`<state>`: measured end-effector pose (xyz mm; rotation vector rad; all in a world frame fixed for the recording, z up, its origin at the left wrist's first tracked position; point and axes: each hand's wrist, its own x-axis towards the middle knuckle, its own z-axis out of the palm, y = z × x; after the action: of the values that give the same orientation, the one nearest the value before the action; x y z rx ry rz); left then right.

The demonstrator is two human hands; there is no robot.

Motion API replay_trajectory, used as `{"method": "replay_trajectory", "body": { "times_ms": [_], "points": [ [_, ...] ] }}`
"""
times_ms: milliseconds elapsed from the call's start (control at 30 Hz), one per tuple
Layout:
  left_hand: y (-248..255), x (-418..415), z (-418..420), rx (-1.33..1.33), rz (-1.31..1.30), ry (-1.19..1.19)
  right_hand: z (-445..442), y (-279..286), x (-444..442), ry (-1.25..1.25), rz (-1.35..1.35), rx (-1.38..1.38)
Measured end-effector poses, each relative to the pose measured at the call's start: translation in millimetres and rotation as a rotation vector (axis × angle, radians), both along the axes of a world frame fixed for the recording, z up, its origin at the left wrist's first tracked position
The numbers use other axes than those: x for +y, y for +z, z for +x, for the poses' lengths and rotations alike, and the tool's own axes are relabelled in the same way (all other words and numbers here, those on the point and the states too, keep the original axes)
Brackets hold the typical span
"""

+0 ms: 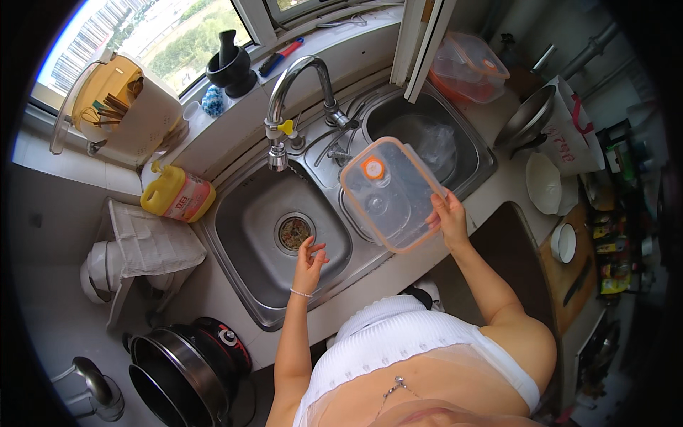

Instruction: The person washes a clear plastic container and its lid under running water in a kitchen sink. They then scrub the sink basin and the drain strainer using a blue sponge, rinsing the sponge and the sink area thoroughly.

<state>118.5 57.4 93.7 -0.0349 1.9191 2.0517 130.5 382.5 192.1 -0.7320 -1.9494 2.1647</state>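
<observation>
My right hand (449, 217) grips the edge of a clear plastic food container lid (405, 208) with an orange rim and a round orange vent. The lid is held tilted above the divider between the two sink bowls. Over the left stainless steel sink bowl (240, 235), my left hand (310, 261) hovers with its fingers apart and holds nothing. Just beyond its fingertips is the drain strainer (294, 232), which has food scraps in it. A chrome faucet (315, 61) with a yellow lever arches over the left bowl.
A crumpled clear plastic bag (435, 144) lies in the right sink bowl (381, 120). A yellow detergent jug (179, 195) stands left of the sink. On the sill are a black mortar and pestle (232, 69) and a brush (280, 56). A knife (578, 282) rests on a cutting board (565, 304) at right.
</observation>
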Motion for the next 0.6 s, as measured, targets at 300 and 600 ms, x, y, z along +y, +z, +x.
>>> {"method": "replay_trajectory", "body": {
  "times_ms": [300,600],
  "points": [
    [-27.9,-65.7,22.2,-0.122,-0.209,0.258,-77.7,78.1,193.3,-0.235,0.317,0.209],
    [-53.3,-96.0,42.1,-0.296,-0.253,0.426,-146.1,86.6,272.7,-0.762,0.107,0.486]
  ]
}}
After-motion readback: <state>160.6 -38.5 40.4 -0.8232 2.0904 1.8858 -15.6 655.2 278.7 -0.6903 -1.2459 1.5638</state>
